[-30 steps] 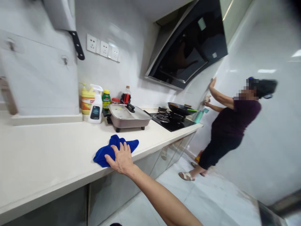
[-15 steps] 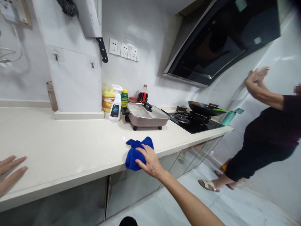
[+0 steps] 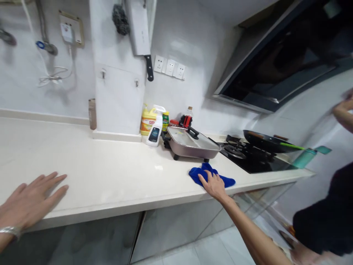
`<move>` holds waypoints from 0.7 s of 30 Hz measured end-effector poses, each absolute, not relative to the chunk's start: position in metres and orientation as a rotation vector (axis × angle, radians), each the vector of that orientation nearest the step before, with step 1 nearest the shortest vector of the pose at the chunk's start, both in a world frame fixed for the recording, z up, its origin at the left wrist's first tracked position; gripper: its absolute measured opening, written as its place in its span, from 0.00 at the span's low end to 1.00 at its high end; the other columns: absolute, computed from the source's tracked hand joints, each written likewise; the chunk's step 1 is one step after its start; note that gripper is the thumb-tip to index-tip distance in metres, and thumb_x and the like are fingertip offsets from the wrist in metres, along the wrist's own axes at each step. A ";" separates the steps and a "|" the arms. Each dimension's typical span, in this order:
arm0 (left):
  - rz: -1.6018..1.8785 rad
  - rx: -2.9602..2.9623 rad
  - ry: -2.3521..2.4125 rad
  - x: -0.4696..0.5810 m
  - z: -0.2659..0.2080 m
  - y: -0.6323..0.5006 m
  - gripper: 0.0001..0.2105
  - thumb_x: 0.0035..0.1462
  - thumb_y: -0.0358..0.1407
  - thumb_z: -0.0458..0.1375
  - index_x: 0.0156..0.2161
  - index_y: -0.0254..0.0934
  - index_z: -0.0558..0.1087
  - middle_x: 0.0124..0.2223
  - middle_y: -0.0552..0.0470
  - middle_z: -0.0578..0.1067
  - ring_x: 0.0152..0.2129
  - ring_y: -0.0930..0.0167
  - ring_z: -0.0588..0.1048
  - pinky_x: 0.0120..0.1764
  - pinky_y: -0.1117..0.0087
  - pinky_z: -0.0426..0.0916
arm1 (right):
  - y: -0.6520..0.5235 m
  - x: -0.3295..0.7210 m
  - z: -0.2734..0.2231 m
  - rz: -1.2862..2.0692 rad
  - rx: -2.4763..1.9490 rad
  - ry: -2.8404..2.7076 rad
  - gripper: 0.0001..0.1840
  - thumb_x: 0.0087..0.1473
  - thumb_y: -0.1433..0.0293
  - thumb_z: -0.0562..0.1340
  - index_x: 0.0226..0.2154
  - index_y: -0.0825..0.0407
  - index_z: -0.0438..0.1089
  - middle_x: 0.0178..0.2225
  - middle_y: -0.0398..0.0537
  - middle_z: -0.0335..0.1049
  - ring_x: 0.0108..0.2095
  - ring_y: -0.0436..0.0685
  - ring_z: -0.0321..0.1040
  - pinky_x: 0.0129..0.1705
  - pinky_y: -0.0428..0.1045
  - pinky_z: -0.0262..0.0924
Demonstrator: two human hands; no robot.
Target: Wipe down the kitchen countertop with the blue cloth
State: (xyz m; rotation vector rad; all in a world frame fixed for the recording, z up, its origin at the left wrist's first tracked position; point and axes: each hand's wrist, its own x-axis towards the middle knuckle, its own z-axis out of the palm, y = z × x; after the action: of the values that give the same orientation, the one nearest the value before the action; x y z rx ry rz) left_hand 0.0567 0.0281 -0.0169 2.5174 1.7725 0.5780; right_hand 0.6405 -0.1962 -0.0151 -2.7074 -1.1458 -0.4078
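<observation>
My right hand presses down on a blue cloth, fingers bent over it. The cloth lies crumpled on the white countertop, near the front edge and in front of an electric pan with a glass lid. Over at the left, my left hand is open, palm down, fingers spread by the counter's front edge. It holds nothing, and a silvery band circles its wrist.
Behind the pan stand a white spray bottle, a yellow detergent jug and a dark-filled bottle. A wok sits on the gas stove. A cleaver hangs on the wall. Another person stands at the right.
The view has swung left. My right hand and the blue cloth have moved right along the counter relative to the pan. More of my left hand shows.
</observation>
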 end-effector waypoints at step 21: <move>0.441 2.432 1.868 0.073 0.014 -0.005 0.29 0.61 0.50 0.42 0.63 0.43 0.64 0.68 0.54 0.56 0.67 0.63 0.51 0.67 0.51 0.46 | -0.001 0.495 0.010 -0.162 -2.619 -1.624 0.38 0.63 0.43 0.43 0.67 0.46 0.50 0.61 0.63 0.55 0.61 0.72 0.53 0.59 0.64 0.47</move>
State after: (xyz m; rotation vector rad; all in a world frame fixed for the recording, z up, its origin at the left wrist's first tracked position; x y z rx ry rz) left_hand 0.0734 -0.0054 0.0140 2.4319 1.8677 0.4405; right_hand 0.4946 -0.0007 0.0101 -2.6192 -1.6238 -0.1624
